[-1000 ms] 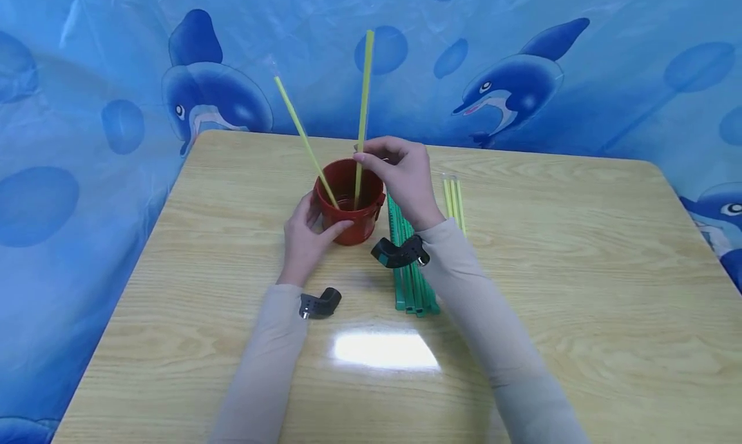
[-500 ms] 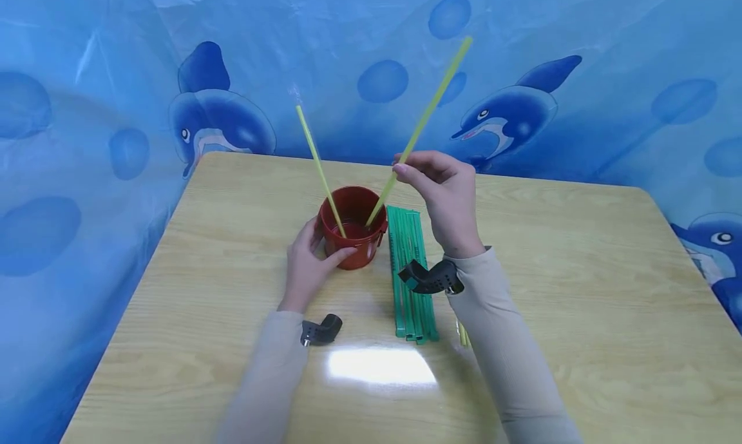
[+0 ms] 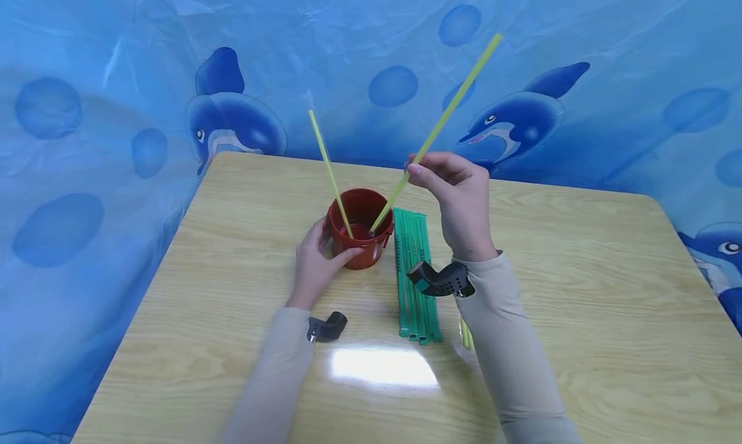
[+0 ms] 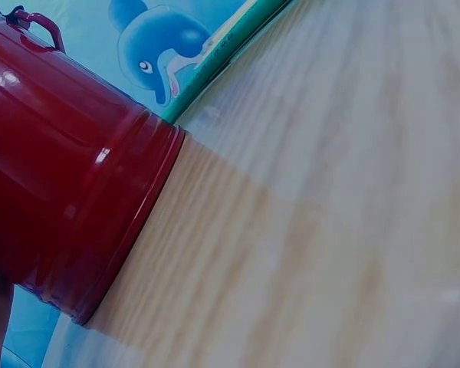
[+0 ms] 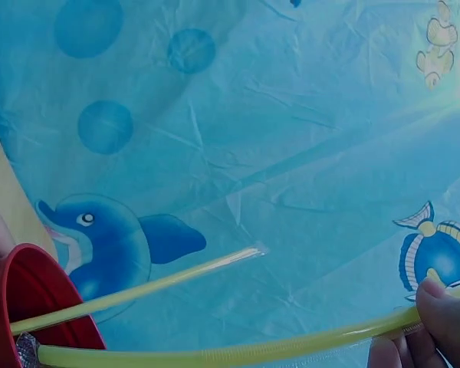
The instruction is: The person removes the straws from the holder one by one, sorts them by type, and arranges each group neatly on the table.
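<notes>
The right hand (image 3: 458,196) has tilted its yellow straw (image 3: 436,131) from upright toward 1 o'clock, lower end still in the red bucket (image 3: 359,228).

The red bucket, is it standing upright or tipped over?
Upright: the red bucket stands on the table, mouth up, two straws leaning inside.

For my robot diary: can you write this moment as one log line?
left hand: holds red plastic bucket | right hand: pinches long yellow straw, tip in bucket | second yellow straw: leaning in bucket
</notes>
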`<state>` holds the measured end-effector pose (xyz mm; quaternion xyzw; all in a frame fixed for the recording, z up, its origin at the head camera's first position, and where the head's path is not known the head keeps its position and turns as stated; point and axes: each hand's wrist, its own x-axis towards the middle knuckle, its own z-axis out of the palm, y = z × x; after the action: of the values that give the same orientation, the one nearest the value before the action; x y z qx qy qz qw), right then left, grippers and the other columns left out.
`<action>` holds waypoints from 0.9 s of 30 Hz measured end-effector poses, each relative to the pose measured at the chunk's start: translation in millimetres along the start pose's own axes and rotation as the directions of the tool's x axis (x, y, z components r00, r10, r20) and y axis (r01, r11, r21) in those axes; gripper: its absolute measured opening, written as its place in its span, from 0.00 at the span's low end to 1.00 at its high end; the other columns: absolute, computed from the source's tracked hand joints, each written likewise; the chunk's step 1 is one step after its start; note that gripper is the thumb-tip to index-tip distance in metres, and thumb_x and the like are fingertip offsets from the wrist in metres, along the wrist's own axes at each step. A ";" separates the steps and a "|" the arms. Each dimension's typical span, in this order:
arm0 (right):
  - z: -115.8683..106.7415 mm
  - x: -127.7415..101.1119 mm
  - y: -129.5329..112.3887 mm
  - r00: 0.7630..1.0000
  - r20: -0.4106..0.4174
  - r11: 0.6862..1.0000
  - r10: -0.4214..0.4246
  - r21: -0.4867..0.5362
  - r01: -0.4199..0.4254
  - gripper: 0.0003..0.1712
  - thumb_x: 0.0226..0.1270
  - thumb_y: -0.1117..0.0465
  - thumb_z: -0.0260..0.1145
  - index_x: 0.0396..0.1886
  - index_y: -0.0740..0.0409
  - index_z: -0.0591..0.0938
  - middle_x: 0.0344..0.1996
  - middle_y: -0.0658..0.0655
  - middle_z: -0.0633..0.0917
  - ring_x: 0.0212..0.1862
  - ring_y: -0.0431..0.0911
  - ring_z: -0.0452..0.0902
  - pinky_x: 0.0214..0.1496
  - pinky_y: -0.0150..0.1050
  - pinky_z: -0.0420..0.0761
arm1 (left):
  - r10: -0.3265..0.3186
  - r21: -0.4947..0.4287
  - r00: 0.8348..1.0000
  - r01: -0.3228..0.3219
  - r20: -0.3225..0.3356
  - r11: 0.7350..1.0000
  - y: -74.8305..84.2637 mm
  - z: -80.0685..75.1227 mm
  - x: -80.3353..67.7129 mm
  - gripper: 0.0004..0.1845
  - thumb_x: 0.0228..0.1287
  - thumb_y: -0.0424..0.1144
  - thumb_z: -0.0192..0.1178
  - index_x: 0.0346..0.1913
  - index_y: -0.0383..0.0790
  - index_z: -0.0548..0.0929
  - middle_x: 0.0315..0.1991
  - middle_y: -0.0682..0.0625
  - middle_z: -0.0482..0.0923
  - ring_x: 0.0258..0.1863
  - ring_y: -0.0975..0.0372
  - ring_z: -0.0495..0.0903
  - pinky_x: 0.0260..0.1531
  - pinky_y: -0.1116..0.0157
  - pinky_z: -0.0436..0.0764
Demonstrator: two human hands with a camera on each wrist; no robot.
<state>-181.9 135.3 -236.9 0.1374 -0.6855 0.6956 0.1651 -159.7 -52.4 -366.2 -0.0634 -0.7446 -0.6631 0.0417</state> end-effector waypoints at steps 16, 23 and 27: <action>-22.3 -6.2 -7.9 0.995 -0.085 0.999 -0.044 0.019 0.045 0.08 0.61 0.73 0.64 0.32 0.60 0.86 0.34 0.56 0.86 0.40 0.49 0.83 0.46 0.42 0.82 | 0.034 -0.042 0.998 -0.032 0.044 0.999 -39.5 1.8 29.9 0.39 0.52 0.41 0.71 0.67 0.40 0.66 0.64 0.46 0.68 0.64 0.56 0.67 0.61 0.63 0.69; -45.7 -22.3 -2.2 0.990 -0.139 0.998 0.030 0.055 -0.023 0.06 0.60 0.73 0.64 0.33 0.64 0.86 0.34 0.56 0.87 0.37 0.45 0.83 0.44 0.37 0.82 | 0.045 -0.019 0.999 -0.044 0.024 0.999 -47.3 -6.9 31.7 0.39 0.52 0.44 0.71 0.66 0.41 0.67 0.64 0.47 0.68 0.63 0.56 0.68 0.61 0.62 0.69; -61.4 -27.1 3.5 0.991 -0.125 0.998 0.052 0.028 -0.049 0.05 0.60 0.73 0.65 0.34 0.67 0.86 0.34 0.57 0.86 0.38 0.45 0.83 0.43 0.35 0.83 | 0.036 -0.009 0.999 -0.036 0.007 0.999 -47.8 -13.4 33.5 0.39 0.52 0.45 0.71 0.66 0.41 0.67 0.64 0.47 0.68 0.63 0.56 0.68 0.61 0.63 0.69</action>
<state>-156.6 195.5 -252.8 0.0782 -0.6684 0.7152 0.1887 -200.3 -69.8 -406.6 -0.0794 -0.7407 -0.6652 0.0507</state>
